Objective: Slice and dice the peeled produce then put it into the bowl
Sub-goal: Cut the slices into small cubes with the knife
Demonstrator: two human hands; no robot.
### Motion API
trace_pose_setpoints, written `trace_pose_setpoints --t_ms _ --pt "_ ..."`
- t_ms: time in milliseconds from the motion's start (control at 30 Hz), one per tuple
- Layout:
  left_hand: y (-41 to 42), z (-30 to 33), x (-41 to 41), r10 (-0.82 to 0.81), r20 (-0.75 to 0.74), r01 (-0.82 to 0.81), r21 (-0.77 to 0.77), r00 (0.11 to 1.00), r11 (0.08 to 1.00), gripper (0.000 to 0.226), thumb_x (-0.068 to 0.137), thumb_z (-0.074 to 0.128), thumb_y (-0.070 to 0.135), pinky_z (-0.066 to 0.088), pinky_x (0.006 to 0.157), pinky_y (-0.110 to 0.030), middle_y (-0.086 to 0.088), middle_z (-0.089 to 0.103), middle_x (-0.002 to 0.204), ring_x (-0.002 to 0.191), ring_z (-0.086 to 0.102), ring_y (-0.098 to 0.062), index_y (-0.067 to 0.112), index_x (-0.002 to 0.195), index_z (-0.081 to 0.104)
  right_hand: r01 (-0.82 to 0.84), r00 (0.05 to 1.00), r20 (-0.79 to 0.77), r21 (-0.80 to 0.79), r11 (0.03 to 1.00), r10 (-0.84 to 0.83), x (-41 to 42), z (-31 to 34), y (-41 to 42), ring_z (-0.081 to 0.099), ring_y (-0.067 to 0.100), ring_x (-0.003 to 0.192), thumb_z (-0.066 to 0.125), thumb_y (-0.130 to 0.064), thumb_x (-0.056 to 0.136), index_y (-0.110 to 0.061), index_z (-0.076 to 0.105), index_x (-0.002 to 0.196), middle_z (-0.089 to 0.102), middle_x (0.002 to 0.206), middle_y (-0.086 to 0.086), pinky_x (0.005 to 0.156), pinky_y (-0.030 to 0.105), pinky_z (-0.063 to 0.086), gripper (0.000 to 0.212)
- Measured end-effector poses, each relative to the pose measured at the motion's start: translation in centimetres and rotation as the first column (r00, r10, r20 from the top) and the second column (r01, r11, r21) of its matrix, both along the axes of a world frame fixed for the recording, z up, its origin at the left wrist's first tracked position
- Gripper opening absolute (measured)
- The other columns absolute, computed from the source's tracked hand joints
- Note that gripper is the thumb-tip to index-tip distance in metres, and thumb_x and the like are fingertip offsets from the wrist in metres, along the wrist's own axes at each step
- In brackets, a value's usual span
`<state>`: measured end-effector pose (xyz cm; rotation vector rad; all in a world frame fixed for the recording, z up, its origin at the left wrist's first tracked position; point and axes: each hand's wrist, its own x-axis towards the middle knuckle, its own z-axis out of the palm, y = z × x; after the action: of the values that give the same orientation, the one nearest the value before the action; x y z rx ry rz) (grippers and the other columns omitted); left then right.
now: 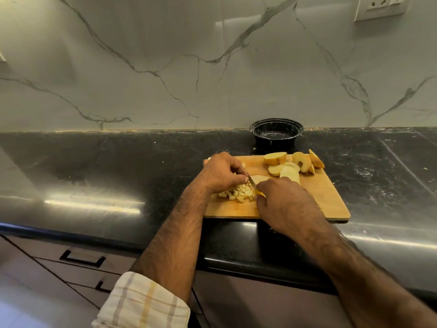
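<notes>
A wooden cutting board (326, 197) lies on the black counter. A pile of small pale diced pieces (238, 194) sits at its left middle. My left hand (222, 172) curls over a pale slice (259, 179), pinching it down on the board. My right hand (283, 202) grips a yellow-handled knife (253, 184) whose blade is against that slice. Several larger slices and chunks (290, 166) lie at the board's far right. A black bowl (276, 132) stands behind the board by the wall.
The black counter (94, 166) stretches left and right, with a marble wall behind. A wall socket (380, 7) is at top right. Drawers with dark handles (81, 258) sit below the counter edge.
</notes>
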<state>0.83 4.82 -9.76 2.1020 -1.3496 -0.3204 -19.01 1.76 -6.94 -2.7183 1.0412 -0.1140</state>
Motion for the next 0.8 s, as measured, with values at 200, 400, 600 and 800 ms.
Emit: trace_pose_setpoints --t_ms 200,400,600,800 --pt "-0.7 0.5 -0.9 0.076 0.116 -0.087 0.092 0.990 0.992 0.006 0.088 0.082 0.033 0.023 0.113 -0.056 0.021 0.072 0.092 0.096 0.054 -0.001 0.031 0.083 0.082 -0.008 0.998 -0.061 0.005 1.000 0.008 0.5 0.4 -0.1 0.060 0.020 0.101 0.061 -0.030 0.100 -0.024 0.064 0.129 0.061 0.114 0.001 0.083 0.035 0.056 0.030" --pt "-1.0 1.0 -1.3 0.063 0.261 -0.108 0.163 0.963 0.981 0.004 0.091 0.078 0.038 0.025 0.109 -0.053 0.018 0.072 0.100 0.106 0.054 -0.006 0.034 0.090 0.079 -0.051 0.992 -0.113 0.011 0.999 0.052 -1.1 0.4 0.4 0.058 0.019 0.105 0.064 -0.030 0.100 -0.027 0.060 0.136 0.059 0.118 0.000 0.090 0.035 0.055 0.036" --pt "-0.4 0.3 -0.7 0.011 0.204 -0.029 0.084 0.979 0.996 0.008 0.096 0.073 0.032 0.022 0.105 -0.046 0.020 0.070 0.106 0.106 0.045 -0.002 0.030 0.095 0.081 0.009 0.998 0.068 -0.012 1.000 -0.008 -4.5 -0.7 -1.5 0.058 0.014 0.088 0.057 -0.042 0.100 -0.033 0.066 0.129 0.062 0.097 -0.007 0.077 0.035 0.056 0.032" --pt "-0.3 -0.2 0.1 0.045 0.163 -0.036 -0.058 0.986 0.998 0.011 0.101 0.065 0.033 0.022 0.106 -0.046 0.019 0.067 0.105 0.114 0.054 -0.009 0.031 0.101 0.076 0.126 0.984 0.129 -0.021 0.992 -0.122 -4.8 -2.3 -2.0 0.060 0.016 0.089 0.052 -0.041 0.103 -0.028 0.066 0.130 0.065 0.102 -0.002 0.079 0.037 0.057 0.033"
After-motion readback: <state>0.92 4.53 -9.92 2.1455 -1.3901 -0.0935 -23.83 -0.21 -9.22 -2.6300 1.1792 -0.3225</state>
